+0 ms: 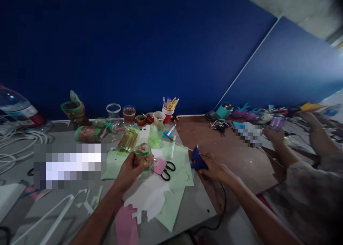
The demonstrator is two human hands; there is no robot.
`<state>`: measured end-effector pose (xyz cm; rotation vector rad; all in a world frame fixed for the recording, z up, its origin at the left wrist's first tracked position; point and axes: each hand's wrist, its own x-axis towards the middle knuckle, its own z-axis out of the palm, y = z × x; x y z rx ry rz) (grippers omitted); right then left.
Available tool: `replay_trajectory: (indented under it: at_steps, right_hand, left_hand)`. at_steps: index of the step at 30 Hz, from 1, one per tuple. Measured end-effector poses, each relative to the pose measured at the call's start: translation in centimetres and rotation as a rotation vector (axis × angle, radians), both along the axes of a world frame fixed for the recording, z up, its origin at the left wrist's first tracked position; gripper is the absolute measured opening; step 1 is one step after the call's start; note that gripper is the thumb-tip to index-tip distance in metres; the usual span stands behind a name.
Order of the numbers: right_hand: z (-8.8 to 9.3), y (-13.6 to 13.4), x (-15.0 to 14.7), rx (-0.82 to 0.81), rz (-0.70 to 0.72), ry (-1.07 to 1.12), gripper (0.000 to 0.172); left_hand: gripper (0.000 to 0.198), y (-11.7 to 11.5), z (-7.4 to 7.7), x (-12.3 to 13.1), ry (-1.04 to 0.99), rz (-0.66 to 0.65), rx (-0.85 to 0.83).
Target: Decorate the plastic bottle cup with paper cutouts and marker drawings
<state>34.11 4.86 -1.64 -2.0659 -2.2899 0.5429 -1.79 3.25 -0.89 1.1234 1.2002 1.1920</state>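
Jar [144, 157] in the left hand [129, 170] already wears 1 green band [143, 153]; right hand [215, 168] grips the glue gun [197, 160], not yet lifted.

On the grey worktop [193, 205], the small clear plastic jar with a green tape band [144, 156] is held in the left hand [128, 170], just left of the black-handled scissors [167, 170]. The scissors are laid on the pale green paper sheet [182, 166]. At the sheet's right edge, the blue glue gun [197, 160] is grasped by the right hand [214, 168]. Behind the sheet, the red plastic cup of tools [168, 113] is set against the wall.
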Motion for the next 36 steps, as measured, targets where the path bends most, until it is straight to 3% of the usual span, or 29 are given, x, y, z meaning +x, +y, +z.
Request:
replay_trajectory:
  at_steps: [4, 7, 10, 12, 16, 19, 22, 26, 32, 36]
  right_hand:
    - [-0.4, 0.1, -0.2, 0.019, 0.026, 0.012, 0.045]
    - [0.0, 0.2, 0.3, 0.129, 0.026, 0.119, 0.035]
    - [1.7, -0.5, 0.4, 0.294, -0.015, 0.398, 0.036]
    - [3.0, -1.4, -0.2, 0.251, -0.037, 0.662, 0.037]
    - [5.0, -3.3, -4.1, 0.113, -0.018, 1.167, 0.048]
    - [5.9, -3.2, -7.9, 0.063, 0.077, 1.21, 0.053]
    - [6.6, -1.9, -11.0, 0.022, 0.312, 1.142, 0.044]
    - [5.8, 0.0, -13.4, -0.047, 0.407, 1.159, 0.048]
    - [2.3, 0.9, -14.0, -0.094, 0.327, 1.29, 0.047]
    - [1.8, 0.7, -13.6, -0.08, 0.247, 1.221, 0.042]
  left_hand:
    - [0.046, 0.0, 0.0, -0.1, -0.064, 0.0, 0.012]
    - [0.045, 0.0, -0.3, -0.2, -0.096, -0.006, 0.02]
    - [0.044, 0.1, -0.6, -0.1, -0.078, -0.005, 0.019]
    - [0.041, 0.1, -0.6, -0.1, -0.027, 0.013, 0.002]
    - [0.034, 0.0, -0.1, -0.2, 0.039, 0.039, -0.006]
    - [0.037, -0.2, 0.5, -0.4, 0.02, 0.044, -0.009]
    - [0.038, -0.2, 0.7, -0.6, 0.018, 0.055, -0.025]
    - [0.037, 0.1, -0.1, -1.0, 0.074, 0.1, 0.04]
    - [0.033, 0.5, -0.8, -1.2, 0.118, 0.121, 0.06]
    - [0.031, 0.6, -1.0, -1.1, 0.141, 0.092, 0.052]
